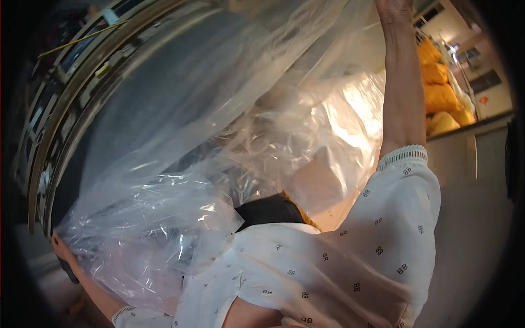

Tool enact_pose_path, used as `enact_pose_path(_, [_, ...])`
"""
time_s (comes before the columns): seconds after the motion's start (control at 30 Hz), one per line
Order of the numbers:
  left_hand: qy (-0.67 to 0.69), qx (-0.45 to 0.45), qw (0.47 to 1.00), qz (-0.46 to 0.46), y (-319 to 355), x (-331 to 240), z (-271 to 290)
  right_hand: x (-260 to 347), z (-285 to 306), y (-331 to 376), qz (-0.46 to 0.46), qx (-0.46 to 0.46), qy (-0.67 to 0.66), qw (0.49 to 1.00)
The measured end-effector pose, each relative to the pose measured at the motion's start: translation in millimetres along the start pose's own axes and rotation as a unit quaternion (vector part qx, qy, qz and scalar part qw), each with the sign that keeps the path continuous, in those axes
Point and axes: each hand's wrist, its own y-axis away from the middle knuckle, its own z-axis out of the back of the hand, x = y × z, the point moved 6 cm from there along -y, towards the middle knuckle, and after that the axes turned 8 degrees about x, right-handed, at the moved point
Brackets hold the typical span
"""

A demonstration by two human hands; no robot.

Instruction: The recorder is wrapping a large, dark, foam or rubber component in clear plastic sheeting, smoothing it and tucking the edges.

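Observation:
A large clear plastic sheet spreads across the middle of the view, crumpled and shiny nearer to me and stretched smoother toward the far side. At the lower left, my left hand is closed on a gathered edge of it. My right arm reaches up and away, so my right hand sits at the top edge of the picture, partly cut off. The sheet's upper part runs up to that hand, which appears closed on it. Loose folds hang against my white patterned shirt.
On the left a curved metal frame with rails borders a dark surface under the sheet. A thin yellow strip crosses the rails. Orange sacks are stacked at the far right, beside a grey panel.

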Motion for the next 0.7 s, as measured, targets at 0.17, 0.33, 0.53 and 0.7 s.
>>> enact_pose_path(0.17, [0.083, 0.004, 0.996, 0.033, 54.5, 13.4, 20.0, -91.7, -131.5, 91.1, 0.258, 0.336, 0.452, 0.785])
enact_pose_path(0.33, [-0.099, 0.01, 0.993, 0.056, 99.0, 133.8, 69.9, -228.3, -153.1, 136.9, -0.131, 0.48, 0.491, 0.716])
enact_pose_path(0.53, [-0.116, 0.142, 0.971, 0.155, 39.9, 184.9, 65.9, -274.8, -150.2, 126.8, 0.032, 0.392, 0.634, 0.666])
enact_pose_path(0.7, [0.155, 0.131, 0.954, 0.22, 43.8, 152.0, 39.5, -339.0, -120.8, 116.9, -0.258, 0.415, 0.389, 0.781])
